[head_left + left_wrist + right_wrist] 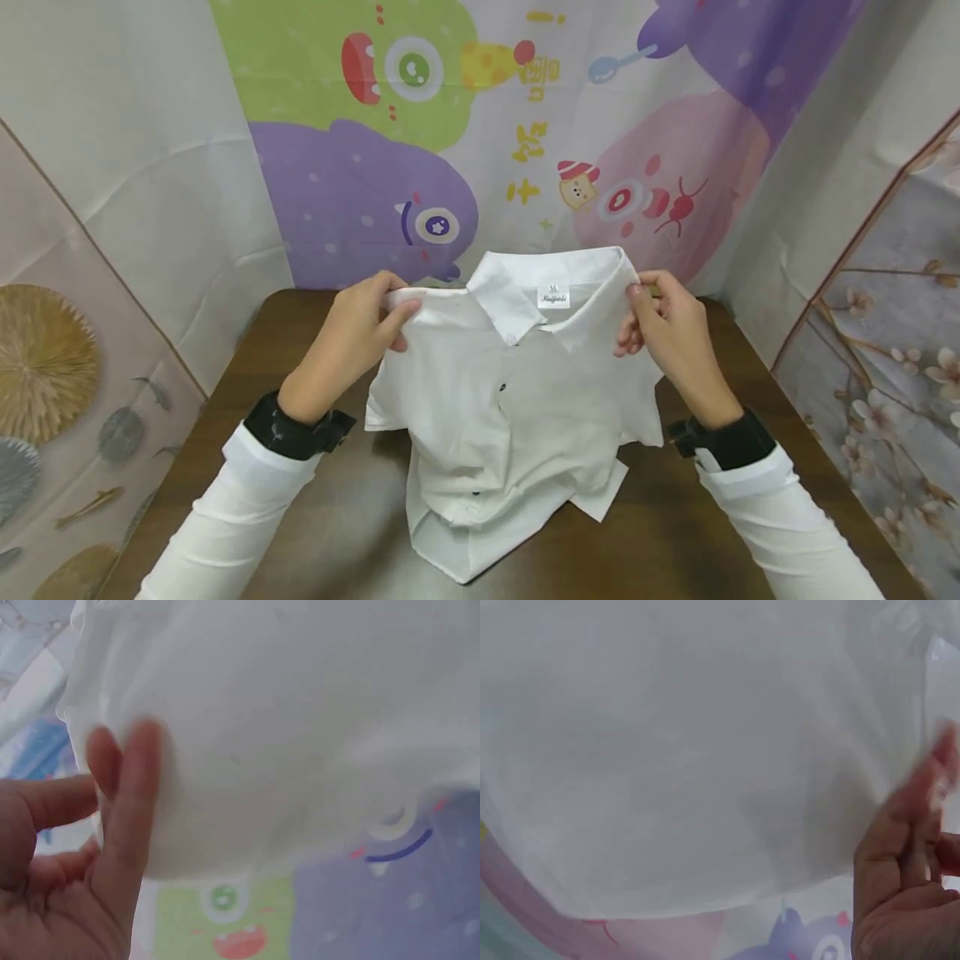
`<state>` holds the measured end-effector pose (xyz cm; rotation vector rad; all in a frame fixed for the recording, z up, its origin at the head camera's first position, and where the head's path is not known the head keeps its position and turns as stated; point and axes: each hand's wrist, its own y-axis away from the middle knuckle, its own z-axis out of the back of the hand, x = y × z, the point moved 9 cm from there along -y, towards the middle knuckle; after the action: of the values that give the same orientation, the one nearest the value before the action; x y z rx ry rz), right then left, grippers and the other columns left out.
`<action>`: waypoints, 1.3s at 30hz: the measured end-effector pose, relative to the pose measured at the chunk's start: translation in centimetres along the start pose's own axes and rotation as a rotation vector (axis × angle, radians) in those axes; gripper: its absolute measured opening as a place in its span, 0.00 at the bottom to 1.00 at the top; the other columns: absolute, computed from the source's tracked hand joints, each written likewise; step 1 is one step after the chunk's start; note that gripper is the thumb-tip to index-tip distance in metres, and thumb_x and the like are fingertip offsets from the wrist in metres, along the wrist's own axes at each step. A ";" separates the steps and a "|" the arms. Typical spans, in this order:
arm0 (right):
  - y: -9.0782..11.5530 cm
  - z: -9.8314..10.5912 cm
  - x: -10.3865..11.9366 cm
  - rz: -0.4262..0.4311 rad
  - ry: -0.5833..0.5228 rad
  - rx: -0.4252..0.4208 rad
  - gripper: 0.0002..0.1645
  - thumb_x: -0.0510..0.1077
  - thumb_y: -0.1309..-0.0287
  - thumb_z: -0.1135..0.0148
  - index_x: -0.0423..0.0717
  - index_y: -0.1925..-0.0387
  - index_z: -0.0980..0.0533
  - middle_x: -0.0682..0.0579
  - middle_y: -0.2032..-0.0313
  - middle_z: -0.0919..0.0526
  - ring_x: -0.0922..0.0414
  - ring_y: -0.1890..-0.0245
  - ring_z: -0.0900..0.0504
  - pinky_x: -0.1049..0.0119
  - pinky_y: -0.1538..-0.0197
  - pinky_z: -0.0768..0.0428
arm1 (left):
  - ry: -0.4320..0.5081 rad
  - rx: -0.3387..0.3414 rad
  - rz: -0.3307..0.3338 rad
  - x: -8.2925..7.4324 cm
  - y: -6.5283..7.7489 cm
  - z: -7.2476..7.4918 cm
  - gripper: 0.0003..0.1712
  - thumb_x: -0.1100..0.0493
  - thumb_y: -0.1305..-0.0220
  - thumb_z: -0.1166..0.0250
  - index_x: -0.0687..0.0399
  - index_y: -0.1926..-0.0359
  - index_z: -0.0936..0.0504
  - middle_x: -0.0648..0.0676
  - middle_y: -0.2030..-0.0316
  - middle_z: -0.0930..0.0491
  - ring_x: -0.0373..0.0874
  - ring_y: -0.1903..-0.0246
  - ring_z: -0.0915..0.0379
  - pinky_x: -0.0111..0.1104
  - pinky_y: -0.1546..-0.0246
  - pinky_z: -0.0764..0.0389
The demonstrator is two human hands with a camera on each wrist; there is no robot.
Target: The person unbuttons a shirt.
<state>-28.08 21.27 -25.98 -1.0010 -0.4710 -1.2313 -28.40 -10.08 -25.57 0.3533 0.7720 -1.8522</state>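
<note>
A white short-sleeved shirt (457, 375) with a collar, dark buttons and a neck label (553, 297) hangs front side toward me, its lower part sagging near the table. My left hand (372, 312) pinches one shoulder between thumb and fingers. On the other side my right hand (670, 325) pinches the shoulder close to the collar. In the left wrist view, white cloth (247, 750) fills most of the frame beside the left hand (82, 862). The right wrist view has the cloth (675, 765) spread wide, with the right hand (907, 870) at its edge.
A dark brown wooden table (337, 517) lies beneath the shirt. Behind it hangs a backdrop (517, 225) with cartoon monsters. Patterned panels stand at left (90, 333) and right (885, 358). Each wrist wears a black band (296, 429).
</note>
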 end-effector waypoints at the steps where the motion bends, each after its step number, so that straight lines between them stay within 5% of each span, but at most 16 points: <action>1: -0.5 -0.5 -0.2 -0.024 -0.020 0.009 0.19 0.48 0.32 0.55 0.36 0.50 0.33 0.42 0.80 0.18 0.60 0.84 0.19 0.70 0.75 0.20 | -0.007 -0.029 0.015 0.3 -0.5 0.0 0.12 0.55 0.35 0.42 0.62 0.59 0.25 0.56 0.76 0.23 0.43 0.80 0.23 0.36 0.70 0.27; 6: -3.2 -3.2 -2.2 -0.135 0.010 0.026 0.21 0.46 0.30 0.60 0.32 0.47 0.36 0.35 0.62 0.16 0.50 0.62 0.15 0.62 0.56 0.19 | -0.056 -0.192 0.098 2.7 -3.4 -0.8 0.14 0.55 0.37 0.41 0.64 0.64 0.21 0.61 0.64 0.30 0.54 0.67 0.29 0.46 0.63 0.29; 10: -5.9 -6.7 -4.6 -0.211 0.001 0.158 0.32 0.48 0.31 0.57 0.35 0.34 0.50 0.38 0.38 0.31 0.47 0.36 0.35 0.53 0.35 0.37 | 0.010 -0.286 0.191 5.9 -6.3 -2.9 0.14 0.55 0.38 0.43 0.62 0.58 0.22 0.62 0.57 0.34 0.57 0.61 0.31 0.49 0.57 0.29; 12: -6.5 -8.8 -5.7 -0.233 -0.045 0.283 0.42 0.48 0.31 0.57 0.38 0.30 0.67 0.40 0.29 0.52 0.48 0.29 0.53 0.53 0.29 0.52 | 0.067 -0.249 0.239 7.7 -7.7 -4.7 0.21 0.56 0.36 0.44 0.61 0.44 0.29 0.65 0.44 0.39 0.64 0.47 0.35 0.50 0.46 0.32; 15: -6.3 -10.5 -7.1 -0.233 -0.085 0.403 0.49 0.45 0.31 0.59 0.44 0.35 0.86 0.43 0.29 0.75 0.50 0.28 0.71 0.54 0.28 0.65 | 0.092 -0.114 0.320 10.3 -8.2 -7.7 0.39 0.56 0.33 0.49 0.52 0.28 0.57 0.66 0.29 0.67 0.73 0.33 0.65 0.58 0.35 0.55; 17: -5.6 -10.5 -8.5 -0.254 -0.064 0.406 0.48 0.46 0.30 0.61 0.47 0.35 0.87 0.45 0.29 0.77 0.50 0.28 0.72 0.52 0.29 0.65 | 0.067 -0.008 0.382 11.8 -7.3 -9.2 0.44 0.55 0.33 0.51 0.49 0.28 0.71 0.63 0.30 0.83 0.74 0.36 0.85 0.63 0.37 0.68; 20: -4.4 -9.2 -11.4 -0.277 -0.032 0.368 0.45 0.48 0.29 0.63 0.50 0.32 0.83 0.48 0.28 0.72 0.47 0.28 0.66 0.49 0.29 0.59 | 0.021 0.061 0.429 13.7 -5.3 -10.0 0.42 0.55 0.32 0.52 0.54 0.28 0.68 0.65 0.30 0.81 0.74 0.35 0.84 0.63 0.37 0.67; 24: -2.0 -5.9 -14.0 -0.317 -0.005 0.244 0.40 0.50 0.29 0.64 0.46 0.29 0.73 0.43 0.28 0.56 0.42 0.30 0.50 0.47 0.33 0.45 | -0.010 0.050 0.416 15.4 -2.1 -9.5 0.31 0.55 0.33 0.51 0.62 0.32 0.43 0.69 0.31 0.56 0.69 0.33 0.58 0.56 0.37 0.45; 27: 0.1 -3.1 -16.2 -0.356 -0.027 0.089 0.36 0.49 0.29 0.63 0.42 0.29 0.61 0.37 0.35 0.37 0.41 0.39 0.33 0.51 0.41 0.30 | 0.012 0.014 0.370 15.8 0.5 -9.0 0.20 0.56 0.34 0.49 0.63 0.45 0.27 0.65 0.44 0.31 0.61 0.46 0.33 0.49 0.51 0.29; 30: 2.3 -1.7 -20.3 -0.381 -0.156 -0.009 0.31 0.50 0.32 0.55 0.38 0.35 0.45 0.39 0.53 0.20 0.48 0.59 0.17 0.63 0.58 0.19 | 0.065 0.061 0.342 16.0 2.9 -9.6 0.15 0.56 0.34 0.48 0.63 0.57 0.20 0.60 0.62 0.19 0.52 0.63 0.22 0.40 0.64 0.25; 33: 4.8 -2.0 -23.0 -0.482 -0.174 0.056 0.28 0.51 0.33 0.55 0.30 0.43 0.36 0.44 0.67 0.16 0.57 0.75 0.16 0.67 0.70 0.18 | 0.194 0.243 0.379 16.3 5.3 -11.9 0.18 0.56 0.32 0.49 0.66 0.62 0.18 0.58 0.70 0.17 0.45 0.72 0.22 0.32 0.73 0.25; 36: 7.5 -3.8 -23.9 -0.630 -0.139 0.205 0.28 0.49 0.31 0.59 0.24 0.49 0.33 0.44 0.71 0.16 0.59 0.78 0.17 0.64 0.72 0.18 | 0.363 0.460 0.442 16.2 7.4 -14.9 0.23 0.54 0.29 0.55 0.72 0.59 0.21 0.59 0.72 0.18 0.40 0.77 0.24 0.30 0.77 0.26; 39: 9.6 -5.9 -24.1 -0.759 -0.144 0.316 0.27 0.45 0.31 0.60 0.21 0.51 0.33 0.42 0.73 0.16 0.57 0.78 0.17 0.62 0.71 0.17 | 0.524 0.549 0.546 16.5 8.7 -17.3 0.30 0.49 0.26 0.61 0.75 0.51 0.28 0.54 0.76 0.22 0.36 0.81 0.30 0.27 0.81 0.30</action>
<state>-27.93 29.77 -51.18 -0.6476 -1.1928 -1.6834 -29.09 -12.64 -50.86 1.3035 0.4176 -1.4220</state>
